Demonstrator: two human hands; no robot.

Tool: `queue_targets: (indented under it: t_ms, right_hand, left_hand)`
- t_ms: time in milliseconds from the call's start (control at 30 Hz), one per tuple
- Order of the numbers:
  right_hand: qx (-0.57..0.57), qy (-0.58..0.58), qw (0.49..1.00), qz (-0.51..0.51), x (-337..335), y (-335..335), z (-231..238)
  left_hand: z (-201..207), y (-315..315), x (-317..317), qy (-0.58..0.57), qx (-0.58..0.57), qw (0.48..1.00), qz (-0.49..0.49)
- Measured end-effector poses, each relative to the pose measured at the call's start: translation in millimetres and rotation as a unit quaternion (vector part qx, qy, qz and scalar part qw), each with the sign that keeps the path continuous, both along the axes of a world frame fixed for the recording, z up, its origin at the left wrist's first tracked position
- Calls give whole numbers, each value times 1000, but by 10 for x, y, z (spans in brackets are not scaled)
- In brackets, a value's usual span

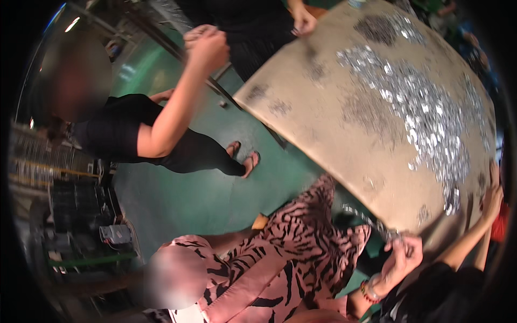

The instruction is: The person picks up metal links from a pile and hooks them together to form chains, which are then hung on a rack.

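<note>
Two bare forearms from dark sleeves reach in at the lower right; I take them as mine. My left hand is at the right end of the beige table, and my right hand is just beyond it by the picture's rim. Both are small and blurred, so I cannot make out their fingers or anything in them. Nearest to them on the table lies a spread of shiny silver metal pieces. A co-worker's hand with a red bracelet pinches a linked metal strand beside the table's corner.
The whole view is tilted sideways. A co-worker in pink striped clothing is close at the table's near edge. A person in black stands on the green floor, arm raised. Another dark-clothed person is at the far edge. Dark stacks stand left.
</note>
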State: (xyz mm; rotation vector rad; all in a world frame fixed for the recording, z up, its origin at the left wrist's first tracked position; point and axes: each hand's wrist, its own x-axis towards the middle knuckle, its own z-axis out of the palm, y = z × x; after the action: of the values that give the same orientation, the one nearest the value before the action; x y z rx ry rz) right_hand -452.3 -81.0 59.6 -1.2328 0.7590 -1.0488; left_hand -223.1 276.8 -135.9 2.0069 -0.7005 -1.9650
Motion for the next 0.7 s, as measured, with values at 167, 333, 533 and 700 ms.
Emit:
queue_targets:
  t_ms: [167, 333, 533, 700]
  right_hand:
    - [10, -12, 1000, 5, -25, -37, -88]
    - [50, -12, 999, -7, 3, 4, -258]
    - [20, 34, 999, -30, 32, 114, -200]
    - [31, 23, 998, -55, 41, 147, -265]
  left_hand:
    - [763, -1468, 794, -287, -268, 913, 114]
    - [1367, -3014, 769, -355, -486, 799, 20]
    - [554, -4541, 351, -418, -492, 747, -160]
    - [637, -4511, 70, -513, -473, 699, -159]
